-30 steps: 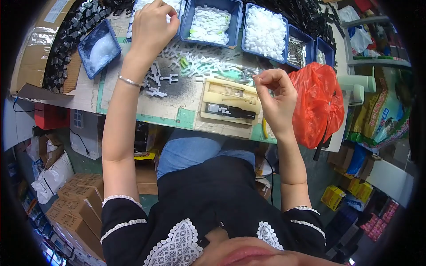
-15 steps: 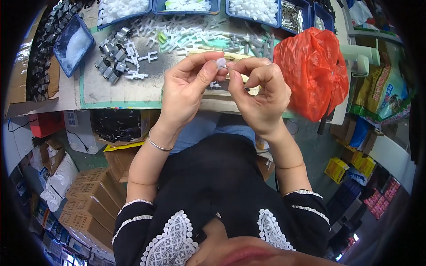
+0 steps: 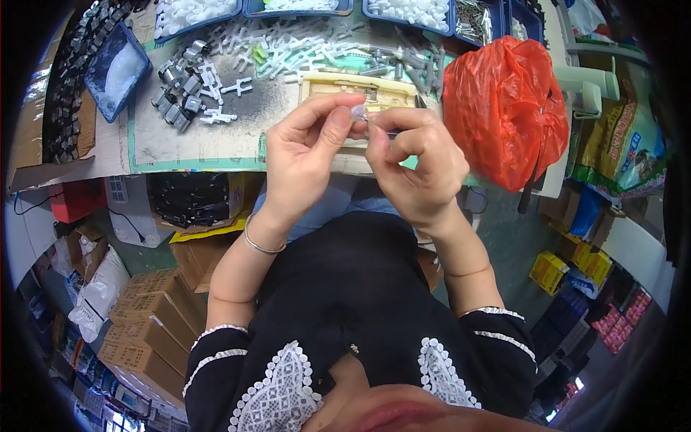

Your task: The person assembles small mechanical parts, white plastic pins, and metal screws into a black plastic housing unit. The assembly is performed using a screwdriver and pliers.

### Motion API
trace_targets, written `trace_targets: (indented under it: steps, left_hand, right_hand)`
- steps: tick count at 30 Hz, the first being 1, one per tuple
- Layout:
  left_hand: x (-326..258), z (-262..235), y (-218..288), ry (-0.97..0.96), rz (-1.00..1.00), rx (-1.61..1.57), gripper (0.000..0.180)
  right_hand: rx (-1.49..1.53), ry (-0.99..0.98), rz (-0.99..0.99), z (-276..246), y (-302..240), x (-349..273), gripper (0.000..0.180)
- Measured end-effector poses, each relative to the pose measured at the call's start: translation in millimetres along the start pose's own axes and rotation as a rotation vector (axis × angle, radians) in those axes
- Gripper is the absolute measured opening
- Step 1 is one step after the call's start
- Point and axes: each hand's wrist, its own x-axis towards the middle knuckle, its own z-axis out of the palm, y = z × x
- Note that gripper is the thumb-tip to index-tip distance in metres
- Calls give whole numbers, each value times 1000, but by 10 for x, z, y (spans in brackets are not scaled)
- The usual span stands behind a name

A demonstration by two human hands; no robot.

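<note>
My left hand (image 3: 306, 155) pinches a small whitish translucent plastic piece (image 3: 358, 111) between thumb and forefinger. Right beside it, my right hand (image 3: 421, 155) is closed, its thumb and forefinger pressed on a thin pin-like piece (image 3: 368, 119) that meets the plastic one. The fingertips of both hands almost touch, so the joint between the pieces is partly hidden. Just beyond the hands lies a cream-coloured wooden-looking tray (image 3: 324, 78). White forked plastic parts (image 3: 288, 50) are heaped farther back, with grey cylindrical pieces (image 3: 410, 59) to their right.
Blue bins (image 3: 248, 11) of white pieces line the back, one bin holding metal pins (image 3: 473, 21). At left are a tilted blue bin (image 3: 144, 72), grey clip-like parts (image 3: 173, 93) and black parts (image 3: 72, 93). A red plastic bag (image 3: 504, 111) bulges at right.
Both hands have come slightly nearer to me, still pinching the small pieces together. More of the cream tray behind them now shows.
</note>
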Motion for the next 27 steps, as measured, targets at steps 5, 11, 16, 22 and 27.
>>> trace_targets:
  steps: [5, 11, 16, 22, 27]
  left_hand:
    - [-39, 16, -23, 29, 119, 314, 20]
    - [-178, -107, -226, -13, 251, 416, 30]
    - [-279, -248, -149, -234, 225, 611, 34]
    - [-219, -229, -8, -208, 193, 880, 43]
    - [-143, -333, -142, -213, 559, 1395, 31]
  right_hand:
    - [16, -99, 131, 10, 8, -66, 18]
    - [222, -232, 430, -89, 18, -154, 14]
    - [153, -503, 257, -263, 67, -168, 17]
    - [-154, -406, 163, -157, 289, -295, 13]
    - [-251, -466, 146, -48, 444, -265, 9]
